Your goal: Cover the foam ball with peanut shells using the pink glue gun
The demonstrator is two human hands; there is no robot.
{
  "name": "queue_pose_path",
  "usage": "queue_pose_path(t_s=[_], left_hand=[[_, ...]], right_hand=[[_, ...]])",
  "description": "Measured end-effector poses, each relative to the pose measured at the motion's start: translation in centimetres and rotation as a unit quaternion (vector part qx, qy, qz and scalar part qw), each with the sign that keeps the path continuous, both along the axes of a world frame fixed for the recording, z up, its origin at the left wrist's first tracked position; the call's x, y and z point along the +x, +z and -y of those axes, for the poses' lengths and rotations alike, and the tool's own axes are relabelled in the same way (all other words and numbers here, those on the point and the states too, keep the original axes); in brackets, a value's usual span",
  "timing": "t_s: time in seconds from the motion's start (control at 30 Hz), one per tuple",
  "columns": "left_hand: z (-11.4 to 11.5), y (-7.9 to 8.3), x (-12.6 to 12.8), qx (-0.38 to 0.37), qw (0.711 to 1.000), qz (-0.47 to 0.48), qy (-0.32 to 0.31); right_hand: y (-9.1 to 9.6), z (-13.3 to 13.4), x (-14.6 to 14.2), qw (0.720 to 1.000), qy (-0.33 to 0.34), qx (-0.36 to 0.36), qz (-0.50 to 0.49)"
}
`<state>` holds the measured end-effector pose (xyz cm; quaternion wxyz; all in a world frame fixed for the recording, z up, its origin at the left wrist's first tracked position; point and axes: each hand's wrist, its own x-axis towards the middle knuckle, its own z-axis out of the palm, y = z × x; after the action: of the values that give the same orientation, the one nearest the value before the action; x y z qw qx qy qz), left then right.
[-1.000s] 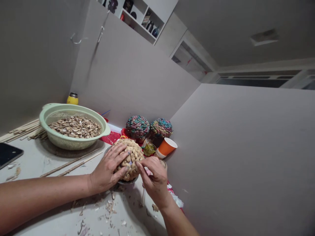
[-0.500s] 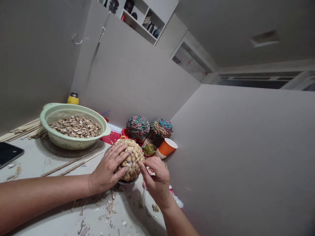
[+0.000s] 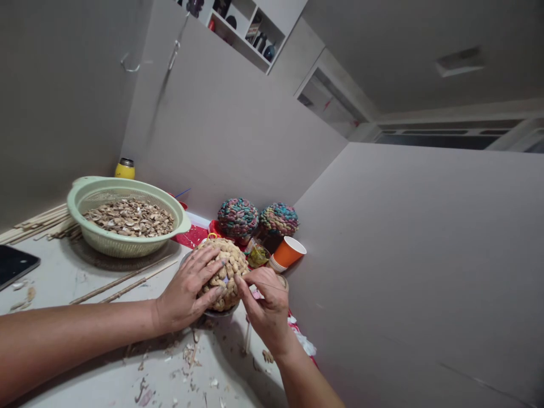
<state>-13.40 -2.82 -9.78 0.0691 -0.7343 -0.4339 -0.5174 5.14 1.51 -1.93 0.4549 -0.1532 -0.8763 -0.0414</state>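
A round ball covered in tan, peanut-like lumps [image 3: 232, 263] sits in a dark, shallow bowl [image 3: 223, 312]. A small pale purple patch shows between the lumps. My left hand [image 3: 198, 286] lies over the ball's left side, fingers stretched out and apart. At the ball's right side, my right hand [image 3: 266, 303] has thumb and forefinger pinched together, close against the lumps. A faint thin line runs back over that hand; what the fingertips hold is too small to tell.
Left stands a green strainer basket [image 3: 123, 246] of shells, by sticks [image 3: 40, 221] and a phone [image 3: 17, 265]. Behind the ball are two multicoloured lumpy balls [image 3: 238, 218], orange paper cups [image 3: 290, 253] and a yellow jar [image 3: 124, 169]. Shell scraps litter the white table [image 3: 170, 385].
My right hand has shifted slightly at the ball's right side, and a thin line now shows over it. The left hand stays on the ball. The view has tilted a little.
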Motion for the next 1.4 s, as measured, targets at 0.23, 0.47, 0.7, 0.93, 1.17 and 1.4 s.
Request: queue_pose_path(t_s=[0.23, 0.47, 0.7, 0.93, 1.17, 1.4], left_hand=[[0.04, 0.19, -0.02, -0.008, 1.0, 0.001, -0.004], [-0.01, 0.16, -0.01, 0.007, 1.0, -0.006, 0.001], [-0.03, 0.32, 0.1, 0.011, 1.0, -0.006, 0.001], [0.0, 0.13, 0.02, 0.007, 1.0, -0.007, 0.006], [-0.03, 0.16, 0.0, 0.011, 1.0, -0.009, 0.003], [-0.07, 0.12, -0.06, 0.008, 1.0, -0.006, 0.0]], right_hand=[[-0.11, -0.04, 0.07, 1.0, 0.0, -0.008, -0.007], [-0.06, -0.15, -0.11, 1.0, 0.008, 0.003, -0.007], [-0.26, -0.22, -0.04, 1.0, 0.007, 0.0, -0.003], [-0.1, -0.03, -0.15, 1.0, 0.006, 0.006, 0.006], [-0.16, -0.06, -0.11, 1.0, 0.009, 0.007, 0.003], [0.4, 0.38, 0.23, 1.0, 0.008, 0.001, -0.009]])
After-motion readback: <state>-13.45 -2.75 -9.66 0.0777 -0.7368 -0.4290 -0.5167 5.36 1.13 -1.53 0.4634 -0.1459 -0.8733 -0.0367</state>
